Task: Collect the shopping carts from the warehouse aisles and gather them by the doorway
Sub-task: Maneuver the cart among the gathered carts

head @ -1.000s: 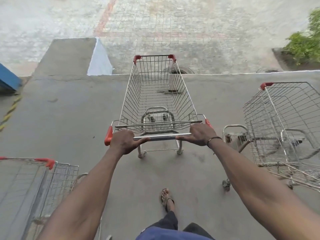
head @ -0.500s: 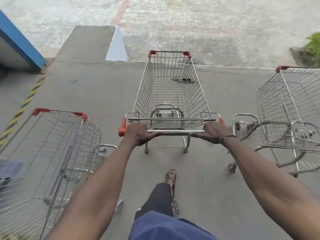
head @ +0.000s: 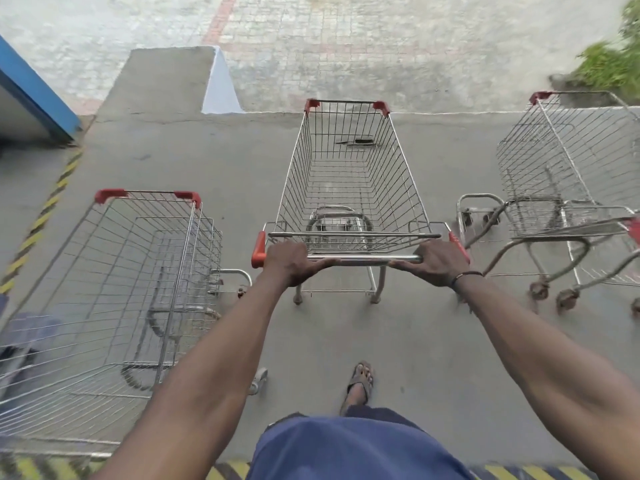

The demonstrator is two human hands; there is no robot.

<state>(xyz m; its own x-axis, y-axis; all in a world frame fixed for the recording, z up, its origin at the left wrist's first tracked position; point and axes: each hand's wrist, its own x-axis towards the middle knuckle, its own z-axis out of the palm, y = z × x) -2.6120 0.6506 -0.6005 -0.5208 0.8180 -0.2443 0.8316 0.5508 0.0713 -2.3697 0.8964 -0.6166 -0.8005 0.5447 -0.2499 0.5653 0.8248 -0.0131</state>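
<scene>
The person stands on a concrete floor point(head: 214, 161) with both arms stretched forward to the middle shopping cart point(head: 349, 174). The left hand point(head: 289, 263) grips the left end of the metal handle bar point(head: 363, 259), fingers curled round it just beside the red end cap point(head: 258, 249). The right hand point(head: 434, 263) holds the right end of the same bar, fingers wrapped over it and thumb lying along it; a dark wristband point(head: 465, 277) circles that wrist.

The cart's wire basket holds nothing but a small dark flat item point(head: 358, 142) near its front, too small to tell what it is. A second cart point(head: 114, 289) stands near on the left, slightly blurred, and a third cart point(head: 568, 188) stands near on the right, both apart from the held one.

Beyond the carts the concrete ends at a pale painted edge, with paved ground point(head: 381, 46) past it and a ramp point(head: 162, 77) at the upper left. A yellow-and-black striped line point(head: 41, 220) runs along the floor on the left. One sandalled foot point(head: 360, 379) shows below the arms.
</scene>
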